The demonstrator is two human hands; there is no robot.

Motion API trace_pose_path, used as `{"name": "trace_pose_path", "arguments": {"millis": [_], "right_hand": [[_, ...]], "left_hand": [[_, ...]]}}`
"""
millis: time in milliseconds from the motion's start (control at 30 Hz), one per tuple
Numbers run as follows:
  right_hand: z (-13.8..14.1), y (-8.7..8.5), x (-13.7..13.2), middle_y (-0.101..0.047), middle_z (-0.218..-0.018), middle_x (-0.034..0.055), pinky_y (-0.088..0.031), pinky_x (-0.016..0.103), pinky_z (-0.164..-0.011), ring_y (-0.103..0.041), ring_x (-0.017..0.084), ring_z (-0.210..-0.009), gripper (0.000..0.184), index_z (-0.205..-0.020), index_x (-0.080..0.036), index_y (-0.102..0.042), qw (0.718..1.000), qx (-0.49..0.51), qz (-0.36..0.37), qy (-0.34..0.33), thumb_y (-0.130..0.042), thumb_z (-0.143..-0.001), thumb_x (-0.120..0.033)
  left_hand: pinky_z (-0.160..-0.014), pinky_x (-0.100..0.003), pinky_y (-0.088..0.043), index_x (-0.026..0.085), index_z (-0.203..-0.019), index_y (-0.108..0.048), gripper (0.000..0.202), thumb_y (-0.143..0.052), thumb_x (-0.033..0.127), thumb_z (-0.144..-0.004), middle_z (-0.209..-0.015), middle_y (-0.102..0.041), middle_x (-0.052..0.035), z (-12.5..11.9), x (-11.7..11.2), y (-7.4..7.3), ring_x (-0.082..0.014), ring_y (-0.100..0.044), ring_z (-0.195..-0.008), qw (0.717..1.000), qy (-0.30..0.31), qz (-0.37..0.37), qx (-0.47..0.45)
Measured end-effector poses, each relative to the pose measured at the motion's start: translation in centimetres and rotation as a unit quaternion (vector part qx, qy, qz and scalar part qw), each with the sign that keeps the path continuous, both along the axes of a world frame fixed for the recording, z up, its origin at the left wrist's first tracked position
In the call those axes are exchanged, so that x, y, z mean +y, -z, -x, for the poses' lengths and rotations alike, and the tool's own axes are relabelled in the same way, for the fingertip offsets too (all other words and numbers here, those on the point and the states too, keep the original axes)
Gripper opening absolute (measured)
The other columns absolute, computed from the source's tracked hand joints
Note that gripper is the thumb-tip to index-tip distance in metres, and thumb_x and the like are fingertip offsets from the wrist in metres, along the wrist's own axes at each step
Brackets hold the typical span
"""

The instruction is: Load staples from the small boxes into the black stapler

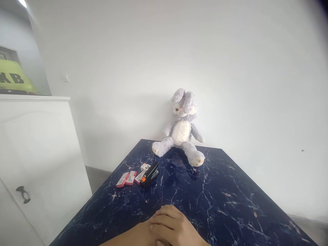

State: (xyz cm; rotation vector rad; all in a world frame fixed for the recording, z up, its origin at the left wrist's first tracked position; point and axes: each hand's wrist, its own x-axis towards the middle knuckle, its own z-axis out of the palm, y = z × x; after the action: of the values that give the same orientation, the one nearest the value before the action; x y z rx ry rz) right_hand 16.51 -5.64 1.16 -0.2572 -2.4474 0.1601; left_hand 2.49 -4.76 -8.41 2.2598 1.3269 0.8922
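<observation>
At the bottom of the head view, my right hand (171,222) lies across my left arm near the wrist. Its fingers point left and curl over the arm. My left forearm (130,235) comes in from the lower left, and the left hand's fingers are hidden under the right hand. Beyond both hands, a black stapler (150,176) with an orange button rests on the dark blue marbled table (184,191). Several small red and white boxes lie beside it, among them a left box (123,179) and a far box (145,166). Neither hand touches them.
A grey plush rabbit (181,133) sits at the table's far edge, against the white wall (243,85). To the left stands a white cabinet (38,147) with a dark handle (23,194). A yellow-green item with black letters (14,77) is on top of the cabinet.
</observation>
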Motion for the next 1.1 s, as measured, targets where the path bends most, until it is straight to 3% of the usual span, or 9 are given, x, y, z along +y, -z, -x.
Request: {"name": "trace_pose_path", "arguments": {"millis": [133,200,300,433,633,800,900,1000,1100], "right_hand": [[-1.7,1.0,0.4,-0.061,-0.128,0.0103,-0.048,0.045,-0.099,-0.055,0.028,-0.118,0.036,-0.128,-0.024,-0.054,0.973,0.105,0.084,0.19,-0.051,-0.093,-0.028],[-4.0,1.6,1.3,-0.065,-0.113,0.0102,-0.05,0.043,-0.09,-0.059,0.027,-0.106,0.025,-0.115,-0.025,-0.059,0.933,0.16,0.132,0.293,-0.041,-0.099,-0.032],[-8.6,2.6,3.1,-0.06,-0.071,0.0047,-0.045,0.037,-0.068,-0.056,0.024,-0.071,0.039,-0.07,-0.025,-0.053,0.909,0.114,0.172,0.362,-0.036,-0.1,-0.042],[-13.2,3.2,5.0,-0.048,-0.055,0.0005,-0.035,0.031,-0.056,-0.046,0.019,-0.055,0.049,-0.058,-0.024,-0.043,0.856,0.13,0.22,0.448,-0.042,-0.094,-0.056],[-14.5,3.9,6.2,-0.061,-0.066,0.0025,-0.048,0.029,-0.065,-0.059,0.021,-0.067,0.05,-0.067,-0.021,-0.059,0.787,0.25,0.399,0.399,-0.044,-0.09,-0.063],[-15.2,4.7,7.1,-0.067,-0.076,0.0058,-0.054,0.032,-0.072,-0.063,0.023,-0.073,0.049,-0.074,-0.019,-0.063,0.748,0.322,0.439,0.379,-0.048,-0.088,-0.064],[-14.7,4.0,6.4,-0.069,-0.079,0.0054,-0.053,0.034,-0.077,-0.064,0.024,-0.077,0.047,-0.079,-0.02,-0.067,0.772,0.27,0.415,0.4,-0.047,-0.09,-0.061],[-13.6,2.6,5.0,-0.072,-0.1,0.0062,-0.049,0.038,-0.094,-0.064,0.027,-0.099,0.039,-0.103,-0.023,-0.071,0.829,0.201,0.356,0.382,-0.046,-0.092,-0.051],[-13.0,2.0,4.1,-0.067,-0.122,0.0039,-0.041,0.041,-0.106,-0.058,0.026,-0.117,0.039,-0.122,-0.027,-0.066,0.878,0.141,0.323,0.325,-0.043,-0.091,-0.031]], "left_hand": [[-0.079,-0.05,-0.052,0.032,-0.097,-0.071,0.032,-0.042,0.044,-0.093,-0.078,-0.07,-0.0066,0.2,1.7,-3.8,-0.0265,-0.066,-0.08,0.996,0.039,-0.081,0.009],[-0.087,-0.049,-0.048,0.027,-0.07,-0.065,0.034,-0.045,0.043,-0.093,-0.073,-0.066,-0.0065,3.3,3.2,-6.1,-0.0255,-0.063,-0.083,0.989,-0.044,-0.138,-0.009],[-0.097,-0.049,-0.042,0.024,-0.085,-0.063,0.03,-0.042,0.045,-0.093,-0.089,-0.068,-0.0081,10.4,6.0,-9.0,-0.0284,-0.06,-0.096,0.938,-0.297,-0.134,-0.122],[-0.097,-0.051,-0.044,0.018,-0.101,-0.065,0.048,-0.025,0.044,-0.096,-0.105,-0.071,-0.0127,15.7,9.8,-10.7,-0.0316,-0.06,-0.107,0.935,-0.32,-0.062,-0.139],[-0.098,-0.038,-0.049,0.022,-0.101,-0.075,0.054,-0.033,0.056,-0.094,-0.109,-0.075,-0.0059,10.1,13.8,-10.1,-0.0255,-0.066,-0.107,0.987,-0.098,0.058,-0.112],[-0.094,-0.039,-0.052,0.032,-0.112,-0.073,0.035,-0.051,0.048,-0.09,-0.119,-0.072,0.0001,4.5,11.4,-11.0,-0.0246,-0.067,-0.106,0.992,0.066,0.102,-0.044],[-0.095,-0.037,-0.051,0.032,-0.108,-0.075,0.028,-0.063,0.041,-0.084,-0.112,-0.074,0.0003,1.3,8.3,-11.2,-0.0241,-0.067,-0.103,0.983,0.147,0.11,-0.013],[-0.097,-0.037,-0.048,0.031,-0.113,-0.072,0.031,-0.064,0.032,-0.084,-0.113,-0.073,-0.0006,-0.6,5.6,-10.8,-0.024,-0.066,-0.102,0.972,0.22,0.084,0.007],[-0.087,-0.036,-0.053,0.03,-0.118,-0.068,0.031,-0.052,0.031,-0.091,-0.111,-0.072,-0.0023,-0.3,3.8,-10.1,-0.0213,-0.067,-0.091,0.988,0.124,0.078,-0.053]]}}
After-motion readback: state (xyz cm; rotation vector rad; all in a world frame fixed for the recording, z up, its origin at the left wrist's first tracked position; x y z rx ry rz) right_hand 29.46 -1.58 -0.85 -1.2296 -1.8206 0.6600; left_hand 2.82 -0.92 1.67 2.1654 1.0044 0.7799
